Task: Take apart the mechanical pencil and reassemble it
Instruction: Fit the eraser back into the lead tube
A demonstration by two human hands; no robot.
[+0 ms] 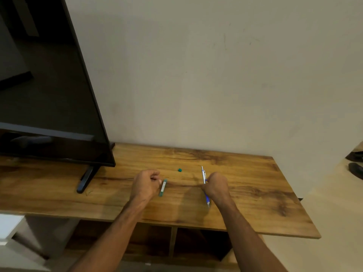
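My right hand (216,186) is closed around the blue and silver mechanical pencil (203,174). The pencil's silver end points away from me above the fist, and its blue end sticks out below toward me. My left hand (146,184) is a loose fist resting on the wooden table (255,193); nothing shows inside it. A slim green lead case (163,187) with a white label lies on the table right beside the left hand's fingers. A small green cap (179,170) sits alone on the table farther back, between the two hands.
A black television (49,85) on a dark stand foot (85,180) fills the left side of the table. A beige wall rises directly behind. The table's front edge runs below my forearms, with open shelf compartments (196,246) underneath. Dark shoes (356,169) lie on the floor at far right.
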